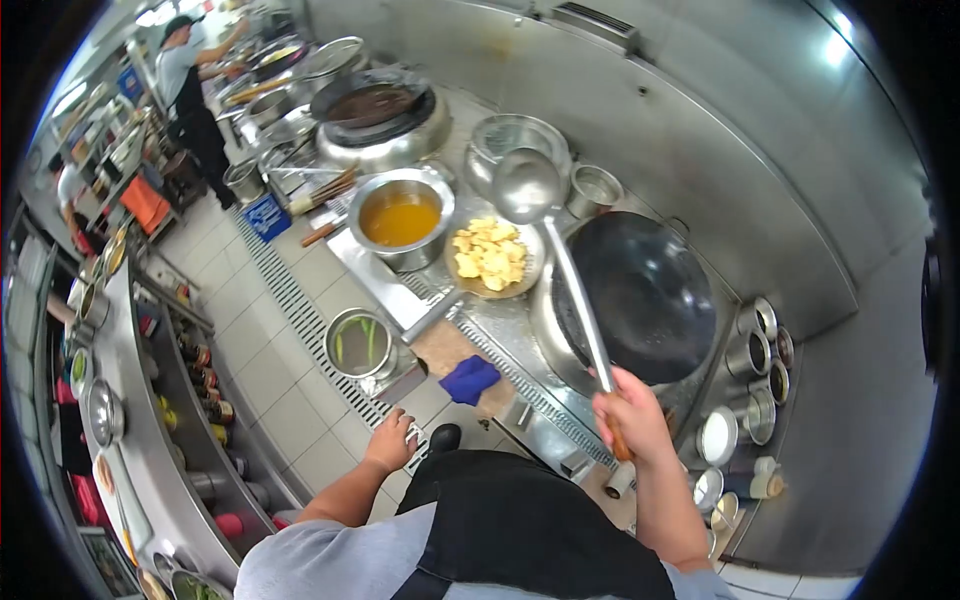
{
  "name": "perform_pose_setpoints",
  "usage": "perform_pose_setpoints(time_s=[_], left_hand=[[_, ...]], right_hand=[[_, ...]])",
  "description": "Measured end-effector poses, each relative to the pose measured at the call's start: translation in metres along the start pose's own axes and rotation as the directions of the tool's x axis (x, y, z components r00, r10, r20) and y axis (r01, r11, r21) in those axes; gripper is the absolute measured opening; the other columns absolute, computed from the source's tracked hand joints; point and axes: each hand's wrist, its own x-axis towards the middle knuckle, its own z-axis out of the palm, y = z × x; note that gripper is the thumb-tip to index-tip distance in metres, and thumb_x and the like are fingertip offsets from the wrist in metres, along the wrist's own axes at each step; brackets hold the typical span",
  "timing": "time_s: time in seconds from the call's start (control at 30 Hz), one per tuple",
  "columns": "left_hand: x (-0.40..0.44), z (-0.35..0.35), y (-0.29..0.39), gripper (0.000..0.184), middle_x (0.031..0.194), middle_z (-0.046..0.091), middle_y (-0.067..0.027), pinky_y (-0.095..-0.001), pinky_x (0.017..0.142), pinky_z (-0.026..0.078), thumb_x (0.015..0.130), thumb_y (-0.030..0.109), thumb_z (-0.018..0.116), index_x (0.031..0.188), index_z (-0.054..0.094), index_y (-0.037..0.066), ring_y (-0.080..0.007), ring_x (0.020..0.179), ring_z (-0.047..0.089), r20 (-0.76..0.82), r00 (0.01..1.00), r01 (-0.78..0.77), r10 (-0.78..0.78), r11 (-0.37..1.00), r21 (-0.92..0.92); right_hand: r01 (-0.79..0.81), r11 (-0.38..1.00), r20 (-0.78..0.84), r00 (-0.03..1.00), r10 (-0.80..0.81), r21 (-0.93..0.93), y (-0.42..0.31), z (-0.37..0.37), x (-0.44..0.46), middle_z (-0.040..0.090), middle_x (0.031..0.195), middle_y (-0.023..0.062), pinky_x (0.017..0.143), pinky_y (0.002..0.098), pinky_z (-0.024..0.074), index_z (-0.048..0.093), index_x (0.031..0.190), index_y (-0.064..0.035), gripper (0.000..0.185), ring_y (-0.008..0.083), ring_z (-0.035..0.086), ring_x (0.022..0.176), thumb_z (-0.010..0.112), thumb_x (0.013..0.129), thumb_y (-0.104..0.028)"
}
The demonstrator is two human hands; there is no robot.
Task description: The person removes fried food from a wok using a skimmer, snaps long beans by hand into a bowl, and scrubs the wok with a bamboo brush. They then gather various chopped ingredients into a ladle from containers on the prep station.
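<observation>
currently | ladle (573,284): within right fingers (609,407), clamped round its wooden handle (621,444) | left fingers (399,421): apart

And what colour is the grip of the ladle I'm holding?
The ladle grip is orange-brown where it shows, in the head view.

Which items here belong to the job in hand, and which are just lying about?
Likely in the job:
- ladle, held in the right hand
- wok, next to the ladle
- yellow pieces near the wok, probably

Apparently just lying about:
- purple cloth
- blue crate
- metal bowl on the left-hand counter
</observation>
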Motion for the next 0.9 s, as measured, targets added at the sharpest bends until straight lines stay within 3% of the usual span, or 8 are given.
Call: perform_pose_setpoints(time_s=[0.13,0.33,0.6,0.67,0.73,0.8,0.83,0.9], left_hand=[[-0.017,0.016,-0.028,0.039,0.122,0.051,-0.0196,-0.0438,0.088,0.049,0.081,0.022,0.062,0.116,0.055,0.007,-0.0372,0.103,0.059,0.088,0.969,0.232,-0.229,0.972,-0.023],[-0.032,0.037,-0.052,0.039,0.116,0.060,-0.0190,-0.0434,0.091,0.048,0.083,0.025,0.060,0.117,0.057,0.005,-0.0358,0.106,0.059,0.200,0.877,0.461,-0.437,0.883,-0.093],[0.028,0.162,-0.039,0.043,0.120,0.059,-0.0233,-0.0428,0.093,0.048,0.082,0.028,0.058,0.114,0.063,-0.001,-0.0366,0.110,0.059,0.699,0.642,0.484,-0.314,0.874,-0.051],[0.048,0.244,-0.026,0.040,0.120,0.060,-0.0236,-0.0427,0.092,0.049,0.086,0.030,0.054,0.110,0.065,0.000,-0.0368,0.108,0.060,0.783,0.622,0.112,-0.024,0.992,-0.059],[0.062,0.207,0.040,0.039,0.081,0.064,-0.0179,-0.0432,0.076,0.052,0.092,0.036,0.050,0.092,0.068,0.000,-0.0346,0.077,0.062,0.820,0.549,0.608,-0.165,0.751,-0.256],[0.066,0.235,0.079,0.042,0.088,0.062,-0.0131,-0.0405,0.075,0.051,0.094,0.040,0.047,0.100,0.065,0.003,-0.0277,0.080,0.060,0.833,0.442,0.890,-0.333,0.280,-0.360],[0.066,0.249,0.095,0.042,0.088,0.062,-0.0131,-0.0405,0.075,0.051,0.094,0.040,0.047,0.100,0.065,0.003,-0.0277,0.080,0.060,0.837,0.439,0.893,-0.326,0.260,-0.367],[0.066,0.277,0.126,0.041,0.127,0.057,-0.0166,-0.0438,0.082,0.052,0.093,0.034,0.048,0.117,0.062,0.004,-0.0313,0.108,0.060,0.842,0.419,0.888,-0.340,-0.039,-0.458]], right_hand=[[0.017,0.925,0.127,0.991,0.034,-0.380,0.003,0.061,0.114,0.049,0.058,0.0022,0.040,0.0279,0.0373,0.054,0.096,0.0001,0.014,0.0120,0.047,0.041,0.053,0.082,-0.003],[0.054,0.759,0.108,0.994,0.022,-0.649,0.025,0.136,0.209,0.052,0.059,0.0046,0.041,0.0311,0.0413,0.054,0.091,0.0016,0.013,0.0140,0.052,0.043,0.052,0.082,-0.007],[-0.148,0.966,0.116,0.978,0.175,-0.214,-0.002,0.135,0.182,0.051,0.066,0.0039,0.040,0.0271,0.0398,0.051,0.090,-0.0003,0.008,0.0120,0.047,0.044,0.052,0.083,-0.003],[-0.250,0.965,0.131,0.962,0.239,0.076,-0.016,0.125,0.165,0.051,0.069,0.0044,0.038,0.0268,0.0376,0.053,0.103,0.0022,0.018,0.0119,0.045,0.044,0.052,0.086,-0.005],[-0.290,0.915,0.224,0.947,0.231,0.282,-0.022,0.102,0.148,0.050,0.071,0.0049,0.036,0.0268,0.0365,0.051,0.116,0.0042,0.029,0.0116,0.043,0.043,0.049,0.089,-0.006],[-0.320,0.790,0.293,0.938,0.186,0.522,-0.025,0.076,0.120,0.045,0.070,0.0045,0.033,0.0268,0.0372,0.047,0.125,0.0069,0.037,0.0102,0.041,0.043,0.043,0.091,-0.007],[-0.292,0.770,0.282,0.948,0.151,0.568,-0.029,0.066,0.101,0.044,0.070,0.0047,0.033,0.0262,0.0371,0.043,0.128,0.0101,0.040,0.0103,0.042,0.043,0.041,0.092,-0.008],[-0.222,0.743,0.220,0.970,0.103,0.632,-0.035,0.042,0.060,0.044,0.075,0.0062,0.033,0.0272,0.0376,0.033,0.135,0.0124,0.047,0.0111,0.042,0.044,0.037,0.094,-0.009]])
